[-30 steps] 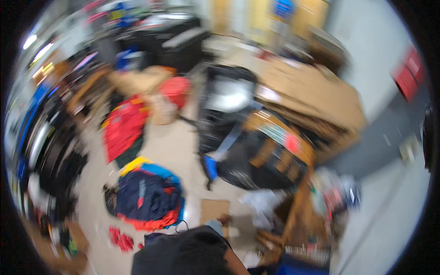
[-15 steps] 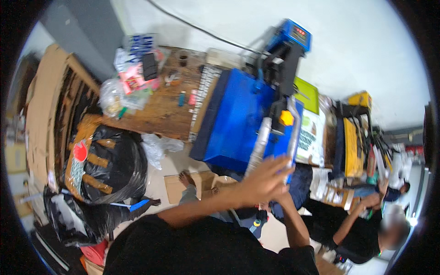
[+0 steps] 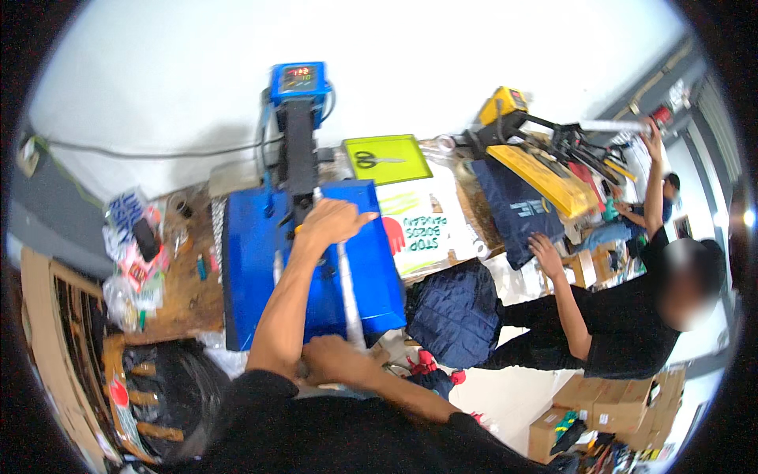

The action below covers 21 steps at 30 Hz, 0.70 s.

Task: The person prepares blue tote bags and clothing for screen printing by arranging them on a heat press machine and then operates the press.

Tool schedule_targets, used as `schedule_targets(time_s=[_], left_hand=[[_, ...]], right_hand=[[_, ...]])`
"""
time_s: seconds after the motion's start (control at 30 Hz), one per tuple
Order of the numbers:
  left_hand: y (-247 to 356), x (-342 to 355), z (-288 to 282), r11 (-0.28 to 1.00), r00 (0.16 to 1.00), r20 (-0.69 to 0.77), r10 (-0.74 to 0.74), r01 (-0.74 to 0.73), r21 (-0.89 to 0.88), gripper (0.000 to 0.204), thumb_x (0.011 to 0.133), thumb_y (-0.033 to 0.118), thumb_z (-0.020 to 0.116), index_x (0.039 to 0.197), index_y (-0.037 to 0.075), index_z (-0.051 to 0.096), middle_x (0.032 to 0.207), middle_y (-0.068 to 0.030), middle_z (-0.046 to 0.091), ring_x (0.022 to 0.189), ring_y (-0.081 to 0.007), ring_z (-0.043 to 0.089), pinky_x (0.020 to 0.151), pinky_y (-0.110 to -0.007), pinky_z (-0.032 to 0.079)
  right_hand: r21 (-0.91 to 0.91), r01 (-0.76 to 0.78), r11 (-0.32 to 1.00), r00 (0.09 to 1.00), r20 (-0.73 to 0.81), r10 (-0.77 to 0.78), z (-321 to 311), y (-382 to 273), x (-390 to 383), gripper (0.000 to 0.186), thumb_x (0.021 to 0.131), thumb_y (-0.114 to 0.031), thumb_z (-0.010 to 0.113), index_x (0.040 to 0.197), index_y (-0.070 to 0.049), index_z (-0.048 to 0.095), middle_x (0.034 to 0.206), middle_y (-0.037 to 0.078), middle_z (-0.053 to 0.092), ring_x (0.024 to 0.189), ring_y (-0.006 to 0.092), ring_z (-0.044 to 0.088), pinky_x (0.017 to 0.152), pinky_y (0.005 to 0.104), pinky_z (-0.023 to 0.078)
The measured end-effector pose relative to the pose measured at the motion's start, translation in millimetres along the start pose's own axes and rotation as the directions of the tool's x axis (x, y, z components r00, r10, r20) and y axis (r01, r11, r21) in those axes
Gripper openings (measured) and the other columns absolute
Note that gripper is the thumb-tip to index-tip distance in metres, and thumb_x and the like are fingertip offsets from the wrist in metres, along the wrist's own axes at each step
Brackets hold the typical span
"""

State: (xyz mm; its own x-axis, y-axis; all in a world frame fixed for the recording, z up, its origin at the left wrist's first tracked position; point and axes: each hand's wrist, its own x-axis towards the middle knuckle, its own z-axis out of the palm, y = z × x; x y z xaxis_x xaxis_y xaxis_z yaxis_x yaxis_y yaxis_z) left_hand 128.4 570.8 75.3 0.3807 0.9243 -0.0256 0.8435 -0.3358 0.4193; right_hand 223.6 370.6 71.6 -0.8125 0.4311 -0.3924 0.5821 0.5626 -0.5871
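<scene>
A blue heat press (image 3: 371, 237) stands in front of me with its broad blue plate lowered. Over its middle, beside the black arm (image 3: 298, 150), is my left hand (image 3: 333, 225), fingers curled down and thumb stuck out to the right; what lies under the fingers is hidden. Two silver-wrapped handle bars (image 3: 348, 296) slope toward me. At their near end my right hand (image 3: 335, 362) is closed round the handle, partly covered by my left forearm. Dark quilted cloth (image 3: 454, 312) hangs at the press's right.
Scissors (image 3: 371, 159) lie on a lime-green tray (image 3: 410, 150) above a white printed sheet (image 3: 434, 209). Right of it, a co-worker (image 3: 624, 332) handles dark fabric (image 3: 513, 213) at a yellow press (image 3: 545, 182). Plastic bags (image 3: 130, 261) lie left; cartons (image 3: 616, 403) stand lower right.
My view has swung right, bringing the co-worker and yellow press closer to the middle. My left hand has gone from the handle's near end up over the press; my right stays near the handle.
</scene>
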Motion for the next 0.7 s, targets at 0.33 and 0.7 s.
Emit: schedule_targets(time_s=[0.33, 0.7], left_hand=[[27.7, -0.4, -32.7, 0.986, 0.989, 0.091, -0.116, 0.126, -0.113, 0.065, 0.095, 0.052, 0.044, 0.064, 0.0, 0.068, 0.059, -0.0179, 0.063, 0.06, -0.0307, 0.065, 0.063, -0.041, 0.051], [72.1, -259.1, -122.8, 0.772, 0.808, -0.572, -0.139, -0.274, -0.574, 0.027, 0.098, 0.016, 0.049, 0.111, -0.003, 0.063, 0.104, -0.0112, 0.068, 0.099, -0.017, 0.062, 0.09, -0.028, 0.045]], right_hand=[[0.016, 0.188, 0.982, 0.97, -0.158, -0.183, -45.8, -30.1, -47.9, 0.045, 0.069, -0.038, 0.075, 0.073, 0.006, 0.068, 0.076, 0.026, 0.066, 0.073, 0.0417, 0.066, 0.066, 0.0461, 0.053], [-0.088, -0.127, 0.988, 0.988, -0.097, 0.119, -52.6, -58.7, -60.6, 0.053, 0.063, -0.048, 0.078, 0.062, 0.003, 0.066, 0.059, 0.013, 0.066, 0.058, 0.029, 0.067, 0.06, 0.0396, 0.054]])
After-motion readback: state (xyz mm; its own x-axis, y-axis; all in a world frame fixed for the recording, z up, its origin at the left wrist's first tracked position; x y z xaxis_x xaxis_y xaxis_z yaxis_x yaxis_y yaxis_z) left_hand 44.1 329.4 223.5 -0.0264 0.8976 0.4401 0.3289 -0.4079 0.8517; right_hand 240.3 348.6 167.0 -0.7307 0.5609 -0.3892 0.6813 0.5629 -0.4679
